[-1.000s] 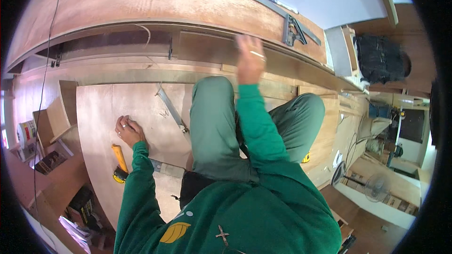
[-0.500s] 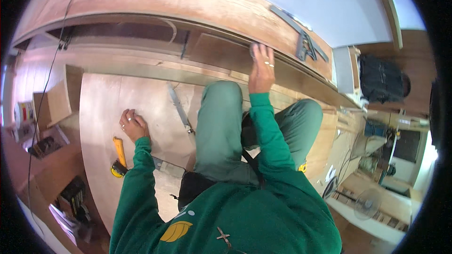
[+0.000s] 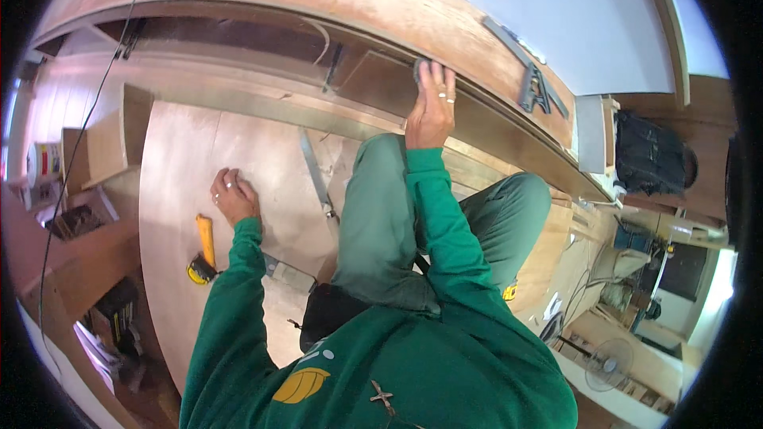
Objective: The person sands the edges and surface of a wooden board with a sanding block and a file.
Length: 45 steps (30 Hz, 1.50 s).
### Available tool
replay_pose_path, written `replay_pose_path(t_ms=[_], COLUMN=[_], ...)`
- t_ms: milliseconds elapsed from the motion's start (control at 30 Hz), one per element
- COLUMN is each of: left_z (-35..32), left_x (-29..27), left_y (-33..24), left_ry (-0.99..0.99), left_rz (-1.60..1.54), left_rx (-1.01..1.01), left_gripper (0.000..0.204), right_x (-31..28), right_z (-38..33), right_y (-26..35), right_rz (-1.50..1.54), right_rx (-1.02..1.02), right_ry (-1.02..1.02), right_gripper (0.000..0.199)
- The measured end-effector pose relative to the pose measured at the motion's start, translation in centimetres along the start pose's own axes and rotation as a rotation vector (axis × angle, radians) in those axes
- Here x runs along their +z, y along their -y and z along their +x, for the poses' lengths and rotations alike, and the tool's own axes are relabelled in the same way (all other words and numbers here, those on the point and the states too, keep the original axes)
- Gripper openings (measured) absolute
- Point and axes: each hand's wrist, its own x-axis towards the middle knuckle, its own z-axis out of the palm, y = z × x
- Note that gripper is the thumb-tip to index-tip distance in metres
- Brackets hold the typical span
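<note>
My right hand (image 3: 431,111) presses a small dark grey pad (image 3: 417,71) against the front edge of the long wooden cabinet panel (image 3: 509,131). Its fingers are bent over the edge, and most of the pad is hidden. On the pale plywood sheet (image 3: 179,159), my left hand (image 3: 236,195) rests palm down with the fingers loosely spread, holding nothing. Nearest to it lies a yellow-handled tool (image 3: 206,234), beside a yellow and black tape measure (image 3: 200,270). A long thin metal blade-like tool (image 3: 315,171) lies between that hand and my knee.
Black and grey squares (image 3: 536,91) lie on the wooden top at the right. A flat grey tool (image 3: 290,275) sits beside my left forearm. A black cable (image 3: 91,111) hangs at the left. A black bag (image 3: 652,151) and a fan (image 3: 610,359) are at the right.
My right hand has slid slightly left along the panel's edge with the pad. My left hand stays on the plywood. The whole view has shifted a little.
</note>
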Motion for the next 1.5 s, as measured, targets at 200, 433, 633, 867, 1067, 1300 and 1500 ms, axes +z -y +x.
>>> replay_pose_path(t_ms=[200, 433, 633, 867, 1067, 1300, 1500], left_z=[0.3, 0.2, 0.3, 0.2, 0.2, 0.9, 0.4], left_x=[0.2, -0.3, -0.1, -0.4, 0.0, -0.1, 0.2], left_y=[-0.6, 0.1, -0.7, -0.6, -0.7, -1.5, -0.1], left_ry=[-0.013, 0.003, 0.009, -0.002, -0.004, 0.025, -0.012], left_rz=[0.000, 0.006, 0.000, 0.003, 0.010, -0.004, -0.007], left_rx=[-0.006, -0.015, -0.024, -0.001, 0.000, 0.015, 0.026], left_gripper=[0.022, 0.024, 0.024, 0.024, 0.021, 0.024, 0.020], right_x=[7.5, 1.6, 9.4, 2.8, 7.8, 3.4, 8.1], right_z=[2.3, 0.9, 2.8, 1.0, 2.6, 1.2, 2.7], right_y=[10.5, 3.6, 13.6, 4.5, 12.1, 4.6, 12.6], right_rz=[0.249, 0.109, 0.319, 0.171, 0.320, 0.065, 0.336], right_rx=[0.057, 0.039, 0.067, 0.089, 0.115, 0.105, 0.049], right_ry=[-0.057, -0.059, -0.063, -0.090, -0.009, -0.085, 0.034], right_gripper=[0.039, 0.041, 0.037, 0.035, 0.037, 0.036, 0.038])
